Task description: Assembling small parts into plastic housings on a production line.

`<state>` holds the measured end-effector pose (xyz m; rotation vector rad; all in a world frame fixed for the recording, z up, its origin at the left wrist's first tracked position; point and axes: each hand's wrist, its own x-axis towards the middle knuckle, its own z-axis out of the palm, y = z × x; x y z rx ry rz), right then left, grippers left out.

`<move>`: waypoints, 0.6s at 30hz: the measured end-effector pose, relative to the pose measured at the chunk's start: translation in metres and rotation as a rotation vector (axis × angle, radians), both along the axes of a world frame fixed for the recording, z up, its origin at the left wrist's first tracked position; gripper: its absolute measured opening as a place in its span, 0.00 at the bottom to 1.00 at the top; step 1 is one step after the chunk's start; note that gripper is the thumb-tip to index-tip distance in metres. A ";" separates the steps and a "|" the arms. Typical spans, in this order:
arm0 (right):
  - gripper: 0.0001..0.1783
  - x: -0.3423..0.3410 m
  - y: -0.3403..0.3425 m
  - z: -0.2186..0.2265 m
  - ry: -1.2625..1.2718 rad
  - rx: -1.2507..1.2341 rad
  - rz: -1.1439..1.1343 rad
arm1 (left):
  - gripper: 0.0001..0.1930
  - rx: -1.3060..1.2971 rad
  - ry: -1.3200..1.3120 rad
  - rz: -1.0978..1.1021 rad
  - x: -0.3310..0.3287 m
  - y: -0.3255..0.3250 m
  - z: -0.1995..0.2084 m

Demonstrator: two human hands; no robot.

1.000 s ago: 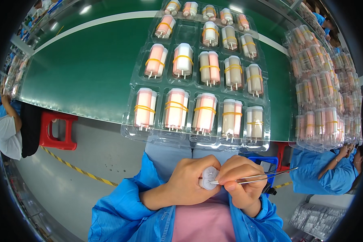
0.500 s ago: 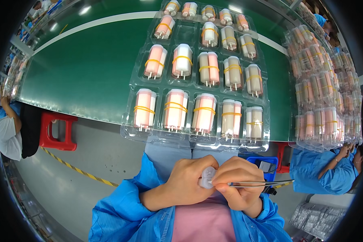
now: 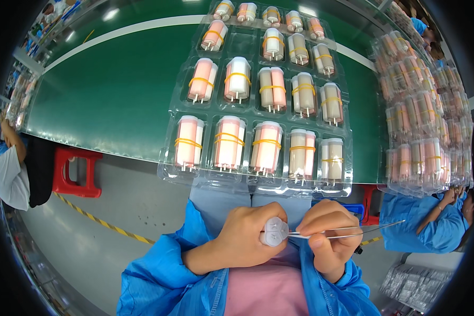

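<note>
My left hand (image 3: 247, 234) is closed round a bundle of tubes (image 3: 274, 231), whose whitish, three-lobed end with small nubs points up at me; the rest of it is hidden in the fist. In my right hand (image 3: 329, 237) is a pair of metal tweezers (image 3: 376, 228), pinched between thumb and fingers. The tweezer tips are at the right edge of the bundle's end; whether they touch it or grip anything I cannot tell. Beyond my hands lies a clear plastic tray (image 3: 168, 171) holding pink, white and grey tube bundles (image 3: 229, 139) with yellow bands and thin white pins.
The tray's near edge overhangs the green table (image 3: 100, 89) above my lap. Stacked trays of similar bundles (image 3: 416, 116) stand at the right, near a person in blue (image 3: 421, 221). A red stool (image 3: 76, 171) and another person (image 3: 13, 174) are at the left.
My right hand has drawn the tweezers back to the right, uncovering more of the bundle's end. The tweezers now slant up a little at their far end. My left hand has hardly moved.
</note>
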<state>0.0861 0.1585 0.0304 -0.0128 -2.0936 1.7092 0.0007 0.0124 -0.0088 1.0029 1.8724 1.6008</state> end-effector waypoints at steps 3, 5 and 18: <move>0.06 0.001 0.001 -0.003 0.003 -0.024 -0.006 | 0.13 0.032 -0.082 -0.037 -0.001 0.001 0.004; 0.05 -0.001 -0.002 -0.004 0.001 -0.041 0.034 | 0.13 0.041 -0.105 -0.051 0.000 0.000 0.003; 0.05 -0.005 -0.008 -0.006 0.001 0.006 0.105 | 0.13 0.067 -0.140 -0.080 0.001 -0.001 0.002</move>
